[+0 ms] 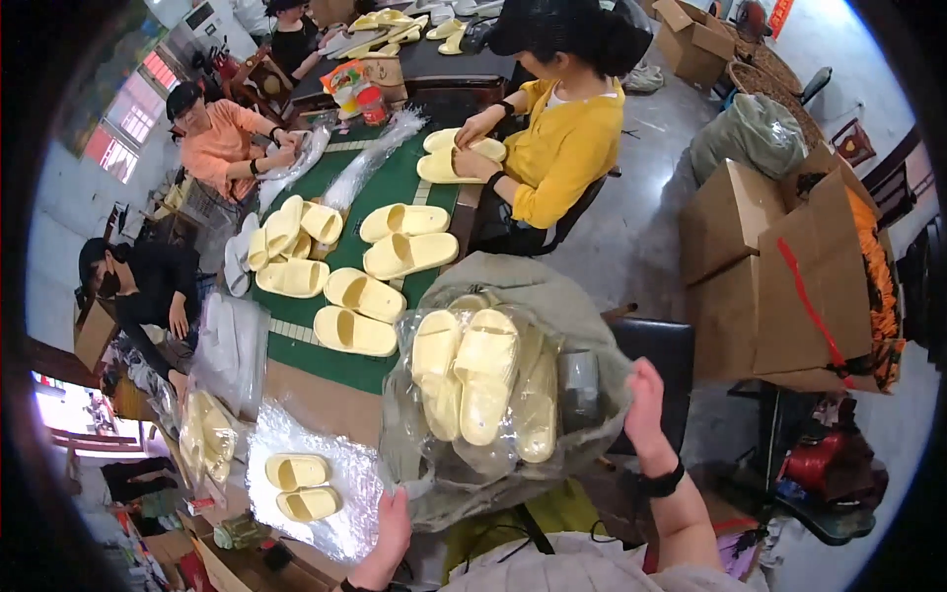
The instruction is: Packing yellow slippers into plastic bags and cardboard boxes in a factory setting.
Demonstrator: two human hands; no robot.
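Note:
A large grey-green woven sack (538,281) stands in front of me with its mouth spread wide. My right hand (645,407) is closed on its right rim. At the near left, my left hand (391,533) pinches the sack's edge, its fingers partly hidden. Inside lie several pale yellow slippers (485,370) in clear plastic bags, beside a dark grey wrapped item (580,388). Left of the sack, a small pair of yellow slippers (308,501) rests on a stack of shiny clear bags (266,434).
Loose yellow slippers (409,255) lie on the green tabletop (286,347). A person in yellow (572,128) handles slippers across from me; others sit at left. Cardboard boxes (730,222) and a stuffed sack (750,138) stand at right. A black seat (659,360) is beside my sack.

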